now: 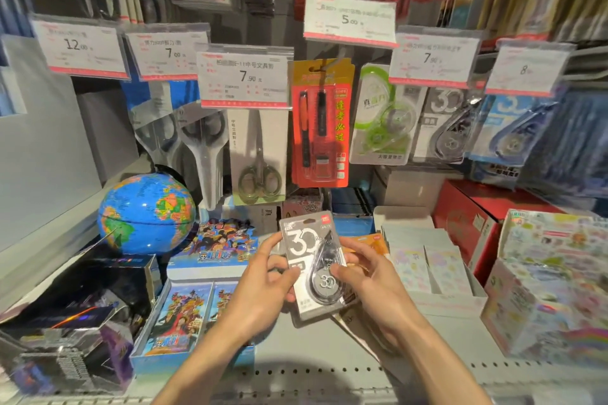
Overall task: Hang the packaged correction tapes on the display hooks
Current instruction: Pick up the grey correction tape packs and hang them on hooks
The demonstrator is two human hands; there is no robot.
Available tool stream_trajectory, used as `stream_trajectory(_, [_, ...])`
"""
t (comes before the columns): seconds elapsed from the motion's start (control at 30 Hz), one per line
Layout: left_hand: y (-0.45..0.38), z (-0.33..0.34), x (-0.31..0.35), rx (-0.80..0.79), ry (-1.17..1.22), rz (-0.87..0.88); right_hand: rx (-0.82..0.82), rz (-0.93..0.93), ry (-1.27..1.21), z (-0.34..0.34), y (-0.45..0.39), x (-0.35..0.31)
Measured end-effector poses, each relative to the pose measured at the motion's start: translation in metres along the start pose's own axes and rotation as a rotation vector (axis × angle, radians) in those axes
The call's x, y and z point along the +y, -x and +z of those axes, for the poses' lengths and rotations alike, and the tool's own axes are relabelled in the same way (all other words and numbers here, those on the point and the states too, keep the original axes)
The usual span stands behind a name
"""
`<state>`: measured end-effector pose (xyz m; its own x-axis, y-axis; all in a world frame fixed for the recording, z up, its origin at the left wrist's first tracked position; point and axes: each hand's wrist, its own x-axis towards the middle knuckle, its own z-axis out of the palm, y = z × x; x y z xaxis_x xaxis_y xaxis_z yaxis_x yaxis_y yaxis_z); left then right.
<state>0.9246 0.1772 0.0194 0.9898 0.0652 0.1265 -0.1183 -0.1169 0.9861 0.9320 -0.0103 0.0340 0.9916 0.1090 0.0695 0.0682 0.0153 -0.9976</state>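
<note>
Both forearms reach in from the lower edge; the left hand (pixel 263 276) and the right hand (pixel 365 273) each pinch a side of a grey packaged correction tape (pixel 312 260), held tilted above the grey perforated shelf (pixel 312 371). On that shelf stand a globe (pixel 146 214), card boxes (pixel 184 316) and a red box (pixel 467 223). Behind, hooks carry a matching grey tape pack (pixel 444 128), a green one (pixel 381 118), scissors (pixel 260 158) and a red pen pack (pixel 320 122) under price tags (pixel 243 76). Print is blurred, and the hooks themselves are mostly hidden.
</note>
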Motion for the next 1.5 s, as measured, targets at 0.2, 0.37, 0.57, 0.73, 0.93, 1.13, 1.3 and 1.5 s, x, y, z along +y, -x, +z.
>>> stream_trajectory(0.2, [0.000, 0.054, 0.029, -0.006, 0.012, 0.089, 0.001, -0.076, 0.024, -0.058, 0.004, -0.021])
stream_trajectory(0.37, [0.007, 0.123, 0.067, 0.019, -0.041, 0.184, -0.004, -0.171, 0.067, -0.129, 0.007, -0.048])
stream_trajectory(0.57, [0.006, 0.191, 0.097, 0.065, -0.088, 0.240, -0.028, -0.282, 0.161, -0.205, 0.004, -0.072])
stream_trajectory(0.73, [0.009, 0.228, 0.117, 0.045, -0.053, 0.266, -0.015, -0.360, 0.233, -0.239, 0.003, -0.076])
stream_trajectory(0.93, [0.001, 0.247, 0.129, -0.009, -0.039, 0.269, 0.006, -0.467, 0.469, -0.258, 0.011, -0.080])
stream_trajectory(1.13, [-0.006, 0.250, 0.145, 0.013, -0.030, 0.305, -0.051, -0.535, 0.620, -0.256, 0.011, -0.092])
stream_trajectory(1.3, [-0.010, 0.238, 0.179, 0.096, -0.201, 0.417, 0.040, -0.623, 0.643, -0.263, 0.002, -0.113])
stream_trajectory(1.5, [-0.013, 0.223, 0.205, 0.271, -0.502, 0.594, 0.100, -0.715, 0.749, -0.278, -0.009, -0.136])
